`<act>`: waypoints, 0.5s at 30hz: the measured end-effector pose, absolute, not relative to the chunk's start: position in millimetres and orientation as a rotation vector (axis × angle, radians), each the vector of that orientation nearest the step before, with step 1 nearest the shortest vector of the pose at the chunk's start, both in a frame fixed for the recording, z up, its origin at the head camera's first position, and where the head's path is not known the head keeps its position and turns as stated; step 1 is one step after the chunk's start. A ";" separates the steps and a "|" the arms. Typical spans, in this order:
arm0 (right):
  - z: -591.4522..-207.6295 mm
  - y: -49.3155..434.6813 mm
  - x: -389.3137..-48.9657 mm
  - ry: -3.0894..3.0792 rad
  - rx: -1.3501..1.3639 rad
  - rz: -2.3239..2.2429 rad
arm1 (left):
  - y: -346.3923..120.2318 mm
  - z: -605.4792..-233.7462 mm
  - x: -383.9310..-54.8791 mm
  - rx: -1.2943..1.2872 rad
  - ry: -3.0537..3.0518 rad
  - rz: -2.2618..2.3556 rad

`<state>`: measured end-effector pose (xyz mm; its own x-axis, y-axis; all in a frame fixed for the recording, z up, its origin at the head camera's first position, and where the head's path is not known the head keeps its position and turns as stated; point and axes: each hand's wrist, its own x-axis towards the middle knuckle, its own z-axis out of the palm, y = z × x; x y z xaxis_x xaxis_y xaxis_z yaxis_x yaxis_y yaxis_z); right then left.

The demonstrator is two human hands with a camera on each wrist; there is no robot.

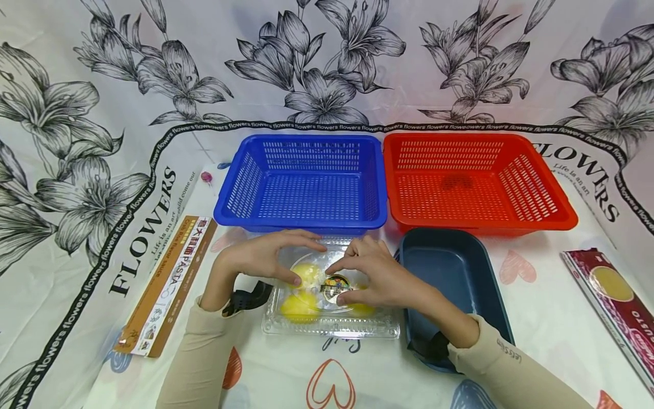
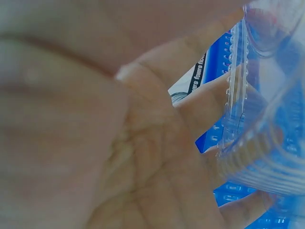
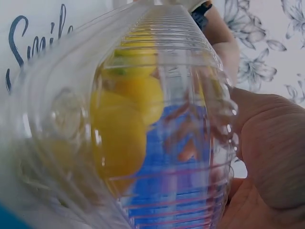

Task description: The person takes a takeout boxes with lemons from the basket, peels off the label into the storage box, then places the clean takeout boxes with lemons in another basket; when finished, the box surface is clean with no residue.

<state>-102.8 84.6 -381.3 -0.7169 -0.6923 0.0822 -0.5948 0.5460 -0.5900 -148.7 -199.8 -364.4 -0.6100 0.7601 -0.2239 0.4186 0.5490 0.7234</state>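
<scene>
In the head view a clear plastic clamshell box (image 1: 332, 328) lies in front of the blue basket, with several lemon-like yellow fruits (image 1: 298, 307) inside. A round dark sticker (image 1: 335, 287) marks its lid. My left hand (image 1: 273, 258) arches over the box's left part, thumb apart from the fingers. In the left wrist view its fingers (image 2: 202, 112) reach over the beaded edge and partly show through the plastic. My right hand (image 1: 380, 275) bends over the lid's right part, thumb and forefinger beside the sticker. The right wrist view shows that thumb (image 3: 271, 143) against the ridged side.
A blue basket (image 1: 301, 221) and a red basket (image 1: 480, 224) stand side by side at the back. Right of the box is a dark blue tray (image 1: 449, 284), partly under my right forearm. A pasta box (image 1: 166, 287) lies left, a dark red packet (image 1: 613, 307) far right.
</scene>
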 end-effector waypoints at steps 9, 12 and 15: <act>-383.1 84.3 -101.3 2.599 -1.074 -1.012 | -199.6 -365.7 -149.2 0.969 2.257 0.873; -383.5 85.2 -101.8 2.569 -1.082 -1.125 | -199.7 -366.0 -149.7 0.966 2.254 0.880; -382.6 87.2 -103.5 2.490 -1.076 -1.269 | -199.8 -365.0 -149.4 0.960 2.253 0.885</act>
<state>-103.5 87.2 -382.6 -0.7325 -0.6563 0.1808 -0.5320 0.3862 -0.7536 -149.4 -199.8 -365.0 -0.6061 0.7671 -0.2104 0.4190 0.5327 0.7353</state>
